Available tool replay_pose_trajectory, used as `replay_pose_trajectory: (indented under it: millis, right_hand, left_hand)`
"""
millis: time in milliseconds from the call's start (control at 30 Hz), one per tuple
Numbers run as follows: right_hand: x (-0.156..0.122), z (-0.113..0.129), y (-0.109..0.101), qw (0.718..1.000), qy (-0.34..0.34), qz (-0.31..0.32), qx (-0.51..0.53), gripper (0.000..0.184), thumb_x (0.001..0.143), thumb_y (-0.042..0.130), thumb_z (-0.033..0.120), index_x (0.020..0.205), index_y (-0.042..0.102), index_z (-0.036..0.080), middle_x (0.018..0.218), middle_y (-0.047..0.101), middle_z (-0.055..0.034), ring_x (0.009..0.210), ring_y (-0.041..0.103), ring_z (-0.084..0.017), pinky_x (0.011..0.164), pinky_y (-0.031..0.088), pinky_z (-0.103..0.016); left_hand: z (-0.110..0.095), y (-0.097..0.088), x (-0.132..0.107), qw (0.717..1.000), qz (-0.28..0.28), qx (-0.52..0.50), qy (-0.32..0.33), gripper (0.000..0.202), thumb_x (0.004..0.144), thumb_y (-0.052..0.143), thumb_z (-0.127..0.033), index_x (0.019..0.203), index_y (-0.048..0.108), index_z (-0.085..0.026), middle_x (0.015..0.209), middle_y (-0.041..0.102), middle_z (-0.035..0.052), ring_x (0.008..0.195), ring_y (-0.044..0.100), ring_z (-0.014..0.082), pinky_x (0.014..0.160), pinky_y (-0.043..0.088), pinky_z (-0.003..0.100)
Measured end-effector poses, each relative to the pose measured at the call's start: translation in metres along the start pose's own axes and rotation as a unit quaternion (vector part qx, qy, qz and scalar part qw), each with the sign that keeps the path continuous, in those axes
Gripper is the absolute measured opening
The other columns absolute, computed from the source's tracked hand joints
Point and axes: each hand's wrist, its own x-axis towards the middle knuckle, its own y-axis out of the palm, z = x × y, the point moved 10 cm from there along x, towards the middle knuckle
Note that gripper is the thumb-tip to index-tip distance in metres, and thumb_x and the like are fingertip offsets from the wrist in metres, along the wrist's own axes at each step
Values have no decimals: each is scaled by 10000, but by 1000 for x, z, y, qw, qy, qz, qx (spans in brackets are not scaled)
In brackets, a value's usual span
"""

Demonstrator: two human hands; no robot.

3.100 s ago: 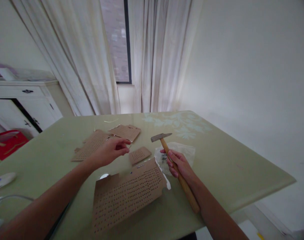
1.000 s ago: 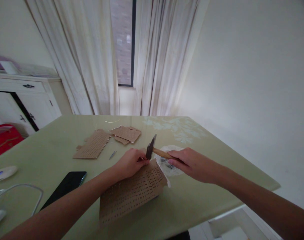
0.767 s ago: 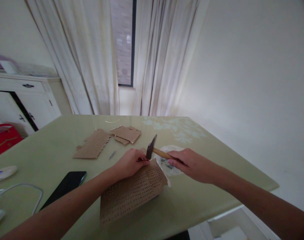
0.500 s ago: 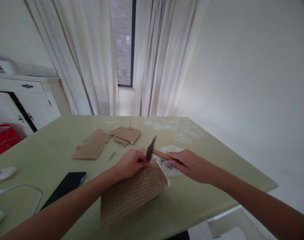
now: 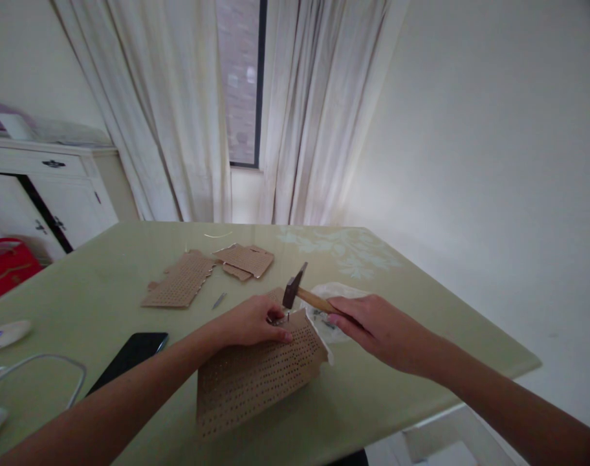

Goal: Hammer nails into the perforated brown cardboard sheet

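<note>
Pale green table [image 5: 105,285] set before white curtains [image 5: 178,116], white cabinet [image 5: 57,188] to the left. On the near part of the table lies a perforated cardboard sheet [image 5: 261,375], its far edge under the left hand [image 5: 253,321] – fingers drawn together, tips pressed down on the sheet. A thin dark upright item stands just beside those fingertips; whether it is pinched cannot be told. The right hand [image 5: 377,327] is clamped round the wooden handle of a hammer [image 5: 302,294], whose metal head hangs just above that spot, clear of the sheet. Behind the hammer lies a clear plastic bag [image 5: 338,291] with small dark contents. Two further cardboard pieces [image 5: 181,280] lie farther back – a black phone [image 5: 127,355] rests left of the sheet.
</note>
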Motion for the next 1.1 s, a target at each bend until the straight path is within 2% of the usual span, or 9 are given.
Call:
replay_pose_trajectory:
  millis: [100, 267, 433, 567, 633, 767, 900, 1000, 1100]
  right_hand:
    - [3, -2, 17, 999, -7, 23, -43, 291, 1137, 485, 355, 990, 688, 206, 843, 759, -73, 753, 705, -249, 655, 370, -318]
    - [3, -9, 20, 1000, -2, 1, -4, 302, 1152, 455, 358, 1037, 684, 197, 879, 755, -71, 791, 710, -242, 699, 410, -315]
    - [2, -10, 34, 1000, -3, 28, -13, 308, 1143, 472, 355, 992, 688, 195, 857, 747, -72, 776, 694, -243, 685, 389, -315]
    - [1, -12, 34, 999, 2, 1, 42, 326, 1141, 460, 358, 945, 665, 197, 833, 703, -51, 760, 645, -216, 702, 387, -310]
    - [1, -17, 35, 990, 5, -12, 141, 303, 1103, 549, 385, 890, 667, 204, 779, 662, -23, 722, 593, -193, 690, 376, -302]
    - [9, -46, 49, 921, 53, -71, 379, 399, 1025, 666, 538, 804, 656, 206, 639, 560, 44, 538, 493, -123, 533, 349, -248]
    - [30, -78, 85, 843, 101, -134, 511, 523, 1008, 578, 685, 1068, 707, 182, 617, 495, 90, 352, 393, -72, 355, 281, -209]
    - [42, -94, 111, 772, 118, -174, 600, 677, 902, 638, 781, 1185, 722, 172, 606, 458, 111, 306, 336, -50, 302, 268, -195]
    - [41, -104, 127, 713, 127, -191, 662, 702, 820, 736, 783, 1166, 753, 173, 584, 450, 117, 291, 319, -34, 280, 254, -177]
  left_hand:
    - [2, 0, 1, 1000, 0, 1, -4, 310, 808, 804, -512, 873, 817, -209, 806, 779, 14, 760, 682, 224, 686, 445, 283]
    - [2, 1, 0, 1000, 7, 1, -9, 288, 830, 785, -491, 869, 832, -210, 816, 794, 17, 765, 692, 226, 680, 446, 280]
    - [1, 2, 0, 1000, 8, -2, -1, 294, 832, 785, -474, 976, 843, -225, 880, 816, 15, 820, 711, 239, 712, 468, 284]
    - [2, 2, 0, 1000, 14, 0, -1, 300, 844, 775, -481, 973, 843, -218, 875, 813, 20, 814, 712, 241, 711, 471, 288]
    - [0, 2, -1, 1000, 17, 4, 2, 292, 849, 769, -485, 962, 840, -226, 868, 807, 13, 812, 708, 238, 711, 468, 287]
    - [-1, 3, -3, 999, 23, 24, -2, 329, 816, 794, -534, 865, 828, -210, 785, 775, 6, 747, 689, 223, 664, 445, 276]
    - [5, -8, -2, 998, 7, 60, -19, 365, 835, 764, -588, 865, 824, -230, 756, 767, -4, 745, 689, 218, 661, 446, 267]
    - [28, -45, -5, 991, -44, 108, -63, 344, 934, 650, -537, 949, 815, -235, 866, 804, 21, 829, 712, 231, 721, 473, 283]
    - [69, -93, -17, 967, -104, 184, -144, 253, 959, 618, -390, 909, 788, -209, 923, 808, 68, 888, 726, 262, 787, 484, 328]
